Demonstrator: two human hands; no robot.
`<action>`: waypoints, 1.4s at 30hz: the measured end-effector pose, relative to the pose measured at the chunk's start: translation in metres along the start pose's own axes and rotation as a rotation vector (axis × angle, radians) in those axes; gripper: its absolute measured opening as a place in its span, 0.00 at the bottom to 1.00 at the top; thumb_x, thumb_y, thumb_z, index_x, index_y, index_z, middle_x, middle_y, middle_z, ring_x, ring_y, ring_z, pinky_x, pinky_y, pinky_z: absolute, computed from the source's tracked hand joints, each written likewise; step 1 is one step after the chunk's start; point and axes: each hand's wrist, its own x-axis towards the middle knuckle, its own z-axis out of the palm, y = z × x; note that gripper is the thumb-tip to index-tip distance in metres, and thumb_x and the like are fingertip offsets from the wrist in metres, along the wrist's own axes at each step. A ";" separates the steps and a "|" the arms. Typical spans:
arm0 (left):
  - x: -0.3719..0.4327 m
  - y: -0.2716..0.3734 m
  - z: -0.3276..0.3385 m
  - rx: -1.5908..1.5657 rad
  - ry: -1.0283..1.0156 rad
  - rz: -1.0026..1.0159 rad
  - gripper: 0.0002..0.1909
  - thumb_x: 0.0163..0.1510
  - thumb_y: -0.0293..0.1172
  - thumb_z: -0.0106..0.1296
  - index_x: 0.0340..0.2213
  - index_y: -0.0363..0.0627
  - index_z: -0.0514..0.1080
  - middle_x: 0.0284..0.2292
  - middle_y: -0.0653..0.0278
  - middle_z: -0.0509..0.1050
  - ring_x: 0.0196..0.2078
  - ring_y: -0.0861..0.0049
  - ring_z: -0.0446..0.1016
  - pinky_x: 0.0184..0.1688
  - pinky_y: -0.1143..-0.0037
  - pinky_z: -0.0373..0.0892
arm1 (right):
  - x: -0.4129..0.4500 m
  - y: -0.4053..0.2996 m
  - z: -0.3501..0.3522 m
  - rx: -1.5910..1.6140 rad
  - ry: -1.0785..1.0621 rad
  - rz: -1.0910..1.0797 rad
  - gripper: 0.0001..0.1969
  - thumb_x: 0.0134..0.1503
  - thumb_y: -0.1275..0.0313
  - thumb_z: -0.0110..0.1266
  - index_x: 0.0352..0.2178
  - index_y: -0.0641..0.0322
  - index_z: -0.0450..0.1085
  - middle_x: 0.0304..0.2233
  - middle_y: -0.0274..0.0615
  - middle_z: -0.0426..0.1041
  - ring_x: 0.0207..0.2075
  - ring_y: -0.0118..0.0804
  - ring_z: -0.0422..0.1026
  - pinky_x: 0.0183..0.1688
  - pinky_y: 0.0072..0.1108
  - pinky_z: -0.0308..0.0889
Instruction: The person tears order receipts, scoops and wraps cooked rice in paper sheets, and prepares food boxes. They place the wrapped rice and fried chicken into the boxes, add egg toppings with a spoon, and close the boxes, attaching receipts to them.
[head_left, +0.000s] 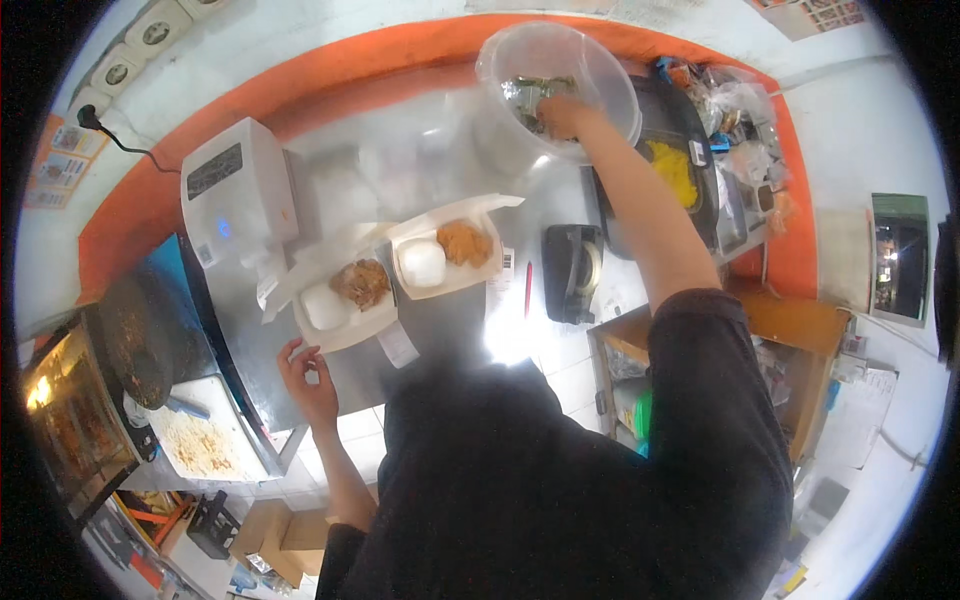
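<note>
My right hand (561, 118) reaches into a large clear plastic tub (611, 75) at the back of the steel counter; small packets or bags lie in it, and what my fingers touch is hard to tell. My left hand (311, 379), fingers bent and apart, is beside the counter's front edge, holding nothing. Just beyond it sits an open paper food box (352, 337) with white rice (327, 306) and a brown piece of meat (361, 284). To its right, a second open box (450, 285) holds rice (421, 262) and golden fried chicken (465, 244).
A white printer-like machine (232, 187) stands at the left. A red pen (528, 289), paper slips (397, 345) and a black tape dispenser (571, 274) lie right of and before the boxes. Black containers, one with yellow food (673, 174), stand at the right. A stained cutting board (206, 431) is at the lower left.
</note>
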 end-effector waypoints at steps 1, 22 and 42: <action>-0.002 -0.002 -0.001 -0.003 0.008 0.005 0.07 0.55 0.20 0.54 0.36 0.40 0.76 0.50 0.57 0.69 0.38 0.76 0.72 0.36 0.78 0.68 | 0.002 0.003 0.000 -0.003 0.009 0.000 0.15 0.44 0.73 0.60 0.37 0.61 0.75 0.39 0.56 0.77 0.43 0.56 0.76 0.44 0.40 0.71; 0.011 0.065 0.017 -0.177 -0.120 0.058 0.09 0.53 0.17 0.53 0.36 0.40 0.76 0.38 0.60 0.76 0.34 0.75 0.73 0.38 0.76 0.69 | -0.239 -0.195 -0.023 1.121 0.442 -0.324 0.08 0.61 0.75 0.50 0.41 0.62 0.73 0.33 0.38 0.76 0.31 0.28 0.72 0.34 0.21 0.69; -0.022 0.058 0.015 -0.157 -0.332 0.053 0.12 0.52 0.17 0.54 0.40 0.40 0.76 0.37 0.60 0.76 0.34 0.74 0.72 0.37 0.75 0.69 | -0.167 -0.226 0.128 0.643 0.680 -0.410 0.09 0.55 0.72 0.54 0.36 0.63 0.75 0.43 0.47 0.73 0.46 0.50 0.71 0.48 0.37 0.68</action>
